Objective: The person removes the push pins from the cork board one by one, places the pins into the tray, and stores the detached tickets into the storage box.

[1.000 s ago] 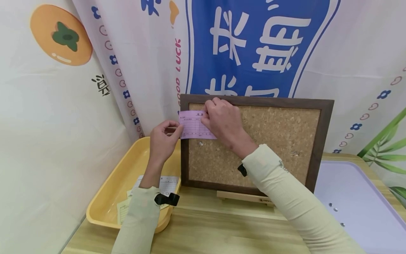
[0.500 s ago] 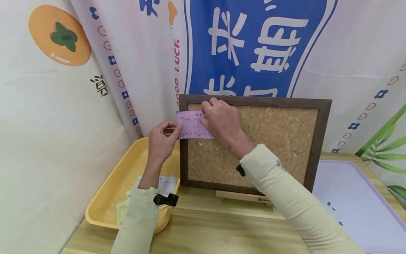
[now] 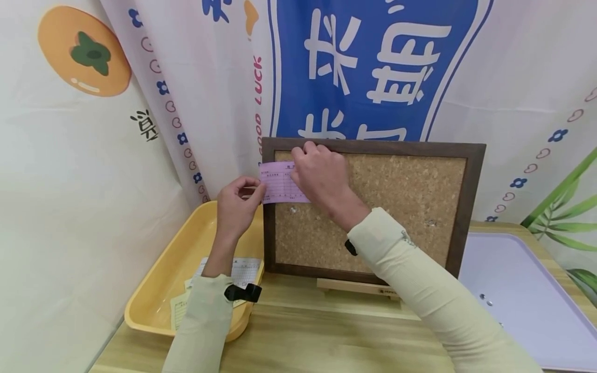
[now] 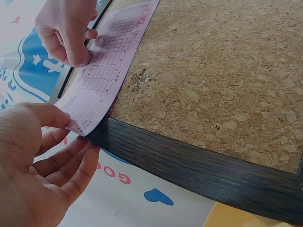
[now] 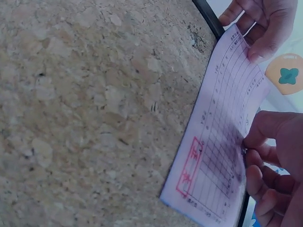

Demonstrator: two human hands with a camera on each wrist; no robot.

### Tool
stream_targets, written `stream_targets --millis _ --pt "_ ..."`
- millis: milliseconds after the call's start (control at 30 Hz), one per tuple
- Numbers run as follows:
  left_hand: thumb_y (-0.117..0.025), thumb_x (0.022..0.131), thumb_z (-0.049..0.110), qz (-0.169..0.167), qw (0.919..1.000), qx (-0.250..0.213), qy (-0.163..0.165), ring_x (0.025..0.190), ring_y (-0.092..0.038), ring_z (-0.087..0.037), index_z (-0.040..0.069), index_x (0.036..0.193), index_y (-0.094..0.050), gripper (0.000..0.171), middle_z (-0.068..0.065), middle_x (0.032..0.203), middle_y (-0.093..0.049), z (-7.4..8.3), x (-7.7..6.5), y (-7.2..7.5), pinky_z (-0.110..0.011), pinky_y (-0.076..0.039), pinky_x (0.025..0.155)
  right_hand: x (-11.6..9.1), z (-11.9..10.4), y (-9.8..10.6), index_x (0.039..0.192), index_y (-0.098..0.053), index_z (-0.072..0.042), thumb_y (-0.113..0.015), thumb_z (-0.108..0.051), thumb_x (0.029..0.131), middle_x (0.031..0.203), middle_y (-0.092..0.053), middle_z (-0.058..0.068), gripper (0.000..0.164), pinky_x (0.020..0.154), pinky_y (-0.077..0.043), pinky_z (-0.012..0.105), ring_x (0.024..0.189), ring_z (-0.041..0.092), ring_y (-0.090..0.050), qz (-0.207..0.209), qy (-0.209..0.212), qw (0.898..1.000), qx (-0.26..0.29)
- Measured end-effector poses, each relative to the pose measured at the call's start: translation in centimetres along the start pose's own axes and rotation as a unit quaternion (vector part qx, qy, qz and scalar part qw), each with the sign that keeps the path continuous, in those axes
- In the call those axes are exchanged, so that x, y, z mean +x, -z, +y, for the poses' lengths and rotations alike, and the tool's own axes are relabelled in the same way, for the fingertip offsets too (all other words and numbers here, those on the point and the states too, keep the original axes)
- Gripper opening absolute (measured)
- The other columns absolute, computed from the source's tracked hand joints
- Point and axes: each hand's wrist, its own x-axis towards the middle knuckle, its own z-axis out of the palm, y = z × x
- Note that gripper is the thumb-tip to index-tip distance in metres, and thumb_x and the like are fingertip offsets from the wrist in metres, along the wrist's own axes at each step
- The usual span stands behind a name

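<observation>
A pink-purple printed slip (image 3: 275, 182) lies across the left frame and the cork of a corkboard (image 3: 382, 207) that stands upright. My left hand (image 3: 237, 207) pinches the slip's left end between thumb and forefinger; in the left wrist view its other fingers extend behind the board's edge. My right hand (image 3: 324, 178) is at the upper part of the slip, near the top frame, and covers the slip's right end in the head view. In the right wrist view its thumb and forefinger pinch a small dark thumbtack (image 5: 245, 151), mostly hidden, against the slip (image 5: 213, 123).
A yellow tray (image 3: 156, 282) with several paper slips (image 3: 244, 270) stands at the left. On the right lies a lilac tray (image 3: 522, 290) with small silver tacks (image 3: 485, 299). The board rests on a wooden stand (image 3: 354, 286). A printed cloth (image 3: 224, 103) hangs behind.
The head view has shifted slightly. My right hand has moved a little left along the slip, covering slightly more of it. The left hand keeps its pinch.
</observation>
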Motion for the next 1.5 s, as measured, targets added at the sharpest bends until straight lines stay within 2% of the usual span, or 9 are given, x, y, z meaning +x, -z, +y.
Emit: stream_targets --millis 267,400,767,1133,1500 --pt "-0.072 0.099 0.025 0.0 1.0 0.0 0.003 0.09 -0.068 -0.023 0.002 0.101 -0.071 0.023 -0.011 0.098 -0.07 -0.1 -0.2 0.1 -0.023 -0.055 0.074 0.3 -0.1 -0.4 0.094 -0.07 -0.007 -0.066 -0.029 0.098 0.082 -0.062 0.006 0.022 0.05 -0.051 0.033 0.065 0.019 -0.059 0.005 0.018 1.0 -0.02" --pt "-0.072 0.099 0.025 -0.001 1.0 -0.002 0.003 0.089 -0.067 -0.022 0.002 0.101 -0.071 0.023 -0.011 0.099 -0.07 -0.1 -0.1 0.1 -0.023 -0.055 0.073 0.3 -0.2 -0.5 0.093 -0.071 -0.007 -0.067 -0.03 0.097 0.082 -0.062 0.006 0.023 0.051 -0.051 0.032 0.064 0.019 -0.059 0.013 0.02 0.999 -0.031" --pt "-0.071 0.099 0.025 -0.001 1.0 -0.005 -0.002 0.088 -0.067 -0.023 0.001 0.101 -0.071 0.024 -0.011 0.099 -0.07 -0.1 -0.1 0.0 -0.021 -0.055 0.071 0.1 0.1 -1.2 0.087 -0.07 -0.006 -0.068 -0.025 0.095 0.075 -0.06 0.006 0.021 0.048 -0.046 0.03 0.059 0.018 -0.054 0.063 0.024 0.997 -0.028" --pt "-0.072 0.099 0.025 0.002 1.0 -0.004 -0.005 0.086 -0.067 -0.023 0.002 0.1 -0.072 0.024 -0.011 0.098 -0.07 -0.1 0.0 -0.1 -0.021 -0.055 0.069 -0.1 0.3 -1.6 0.081 -0.066 -0.006 -0.068 -0.022 0.092 0.072 -0.058 0.007 0.02 0.044 -0.046 0.031 0.055 0.019 -0.052 0.098 0.031 0.995 -0.01" --pt "-0.071 0.099 0.026 0.002 1.0 0.0 -0.002 0.085 -0.066 -0.022 0.002 0.101 -0.071 0.024 -0.01 0.098 -0.07 -0.2 0.0 0.0 -0.021 -0.055 0.068 -0.1 0.8 -2.4 0.077 -0.063 -0.006 -0.067 -0.016 0.089 0.069 -0.055 0.006 0.016 0.041 -0.044 0.03 0.053 0.018 -0.049 0.142 0.061 0.988 0.017"
